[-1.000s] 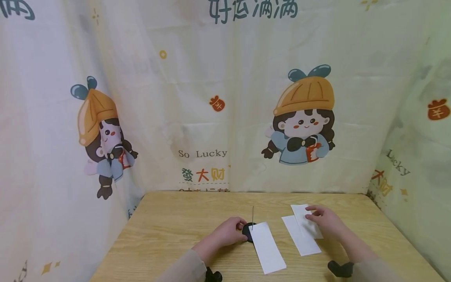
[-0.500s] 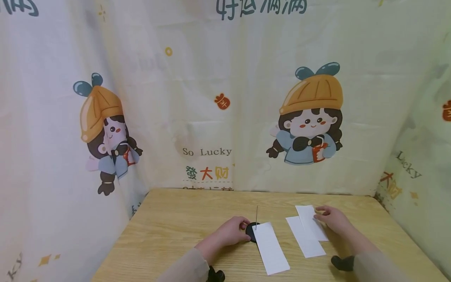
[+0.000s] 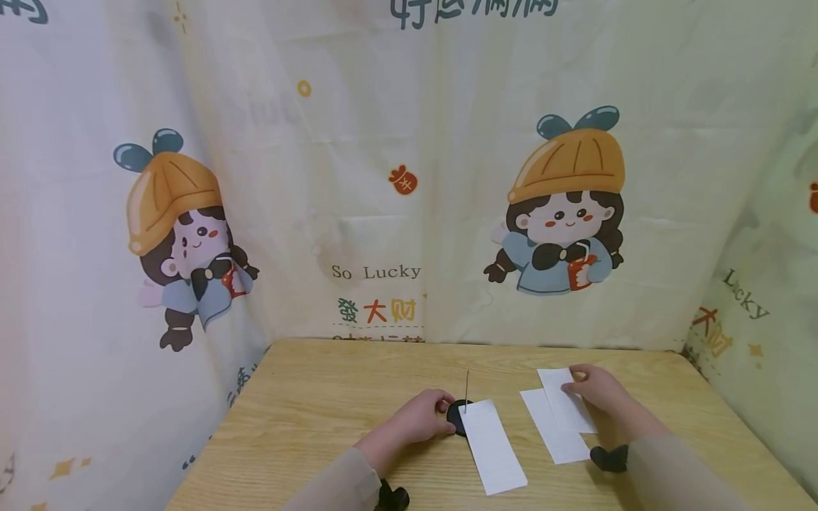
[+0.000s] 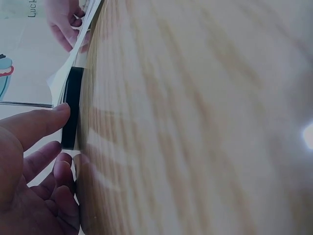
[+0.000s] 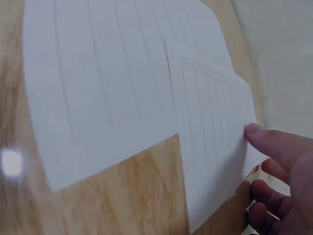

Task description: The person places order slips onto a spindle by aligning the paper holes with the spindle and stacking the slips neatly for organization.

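My left hand [image 3: 422, 417] holds the round black base [image 3: 456, 417] of a bill spike, thumb and fingers at its left rim. Its thin metal rod [image 3: 466, 387] stands upright. One white paper slip [image 3: 495, 451] covers the base's right part, its upper corner at the rod's foot; whether it is pierced I cannot tell. To the right, two more slips overlap on the table. My right hand [image 3: 601, 389] pinches the right edge of the upper slip [image 5: 210, 127], thumb on top and fingers below. This slip shows printed lines and small boxes. The lower slip [image 5: 98, 88] is ruled too.
The wooden table [image 3: 319, 397] ends at a printed cloth curtain [image 3: 358, 213] behind and on both sides. Black wrist mounts, left mount [image 3: 392, 497] and right mount [image 3: 610, 458], sit at the sleeves, the right one close to the lower slip's corner.
My right hand first drew off the upper slip to its right, then came back onto its right edge and took hold of it. My left hand stays at the black base. The view shifted slightly.
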{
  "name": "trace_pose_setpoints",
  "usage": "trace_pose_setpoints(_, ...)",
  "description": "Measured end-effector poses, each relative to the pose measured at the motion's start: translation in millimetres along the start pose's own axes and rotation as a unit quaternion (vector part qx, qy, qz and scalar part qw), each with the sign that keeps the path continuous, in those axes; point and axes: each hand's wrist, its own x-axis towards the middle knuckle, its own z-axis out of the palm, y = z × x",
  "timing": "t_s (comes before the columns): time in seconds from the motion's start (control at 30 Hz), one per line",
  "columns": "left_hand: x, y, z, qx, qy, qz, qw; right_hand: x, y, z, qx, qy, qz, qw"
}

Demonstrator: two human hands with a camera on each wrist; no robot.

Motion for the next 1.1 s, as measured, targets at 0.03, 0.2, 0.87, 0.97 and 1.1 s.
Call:
trace_pose_setpoints(0.03,0.1,0.4,-0.1,0.001,-0.001,0.000,1.0000,0.7,0,0,-0.003,-0.003,0.002,1.0000)
trace_pose_setpoints(0.2,0.0,2.5,-0.6,0.000,-0.002,-0.002,1.0000,1.8,-1,-2,-0.006,-0.009,-0.001,0.9999)
trace_pose_setpoints(0.87,4.3,-0.7,1.4,-0.007,0.003,-0.008,0.9999,-12.0,6,-2,0.047,0.035,-0.033,0.9977)
trace_pose_setpoints(0.97,4.4,-1.6,2.1,-0.006,0.002,-0.007,1.0000,-16.9,7,-2,0.055,0.046,-0.048,0.9963)
trace_pose_setpoints(1.1,4.3,-2.5,2.7,-0.007,0.002,-0.003,1.0000,-23.9,7,-2,0.068,0.059,-0.067,0.9937)
